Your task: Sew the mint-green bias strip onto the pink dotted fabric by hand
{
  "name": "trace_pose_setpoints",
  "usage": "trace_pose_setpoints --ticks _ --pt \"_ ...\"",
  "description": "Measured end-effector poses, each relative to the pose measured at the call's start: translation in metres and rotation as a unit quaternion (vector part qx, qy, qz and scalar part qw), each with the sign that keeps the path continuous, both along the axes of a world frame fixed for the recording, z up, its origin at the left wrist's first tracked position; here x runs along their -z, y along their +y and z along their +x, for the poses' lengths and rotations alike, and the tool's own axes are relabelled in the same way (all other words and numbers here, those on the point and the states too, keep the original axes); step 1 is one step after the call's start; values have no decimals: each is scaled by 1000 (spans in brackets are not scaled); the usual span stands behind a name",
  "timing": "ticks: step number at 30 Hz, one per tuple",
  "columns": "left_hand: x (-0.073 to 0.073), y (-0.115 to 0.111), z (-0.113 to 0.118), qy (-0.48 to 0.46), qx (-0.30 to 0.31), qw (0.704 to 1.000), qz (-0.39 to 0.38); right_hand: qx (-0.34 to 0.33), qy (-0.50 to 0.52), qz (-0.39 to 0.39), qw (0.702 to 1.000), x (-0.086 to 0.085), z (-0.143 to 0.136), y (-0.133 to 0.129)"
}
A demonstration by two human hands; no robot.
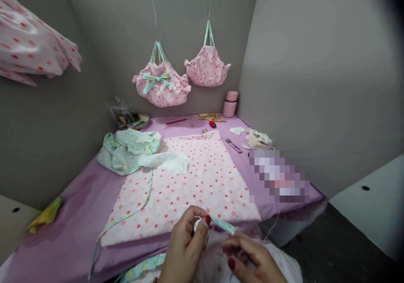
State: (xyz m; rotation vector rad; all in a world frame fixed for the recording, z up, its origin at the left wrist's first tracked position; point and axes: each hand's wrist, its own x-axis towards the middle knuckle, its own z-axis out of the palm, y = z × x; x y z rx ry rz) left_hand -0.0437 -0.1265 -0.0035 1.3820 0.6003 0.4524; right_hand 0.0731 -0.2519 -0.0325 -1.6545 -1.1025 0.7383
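My left hand (pixel 186 245) pinches a narrow mint-green fabric strip (pixel 223 225) between thumb and fingers, just past the table's front edge. The strip's frayed end points right, toward my right hand (pixel 255 260). That hand is closed, its fingers curled close to the thumb; whatever they hold is too small or hidden to make out. Beneath both hands, pale dotted cloth (pixel 285 255) lies bunched over my lap. A ruffled green edging (pixel 142 268) shows at lower left. Ahead of the hands, a pink dotted cloth (pixel 195 182) is spread flat on the table.
On the purple tablecloth (pixel 75 215) lie crumpled green fabric (pixel 132 148), thread snips (pixel 233 145), a red thread spool (pixel 212 124), a red pencil-like stick (pixel 175 122) and lace scraps (pixel 259 138). A pink flask (pixel 230 104) stands behind. Two dotted bags (pixel 162 85) hang above.
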Motion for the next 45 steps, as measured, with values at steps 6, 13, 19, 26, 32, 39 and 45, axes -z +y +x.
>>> trace_pose_setpoints --ticks 6,13,19,26,32,39,45 --pt "-2 -4 -3 40 0 987 155 97 49 66 992 -19 2 9" --pt "-2 -6 -2 29 58 941 334 45 -34 70 996 -31 4 18" --pt "-4 -5 -3 45 69 924 374 51 21 72 996 -29 8 14" --pt "-5 -8 -3 51 111 932 341 42 71 46 996 -35 17 12" --pt "-7 -7 -2 49 129 933 331 10 34 44 998 -38 15 13" --pt "-13 -8 -2 46 133 931 336 7 5 25 1000 -39 16 11" --pt "-11 -8 -3 43 135 917 374 -3 -29 29 999 -40 14 9"
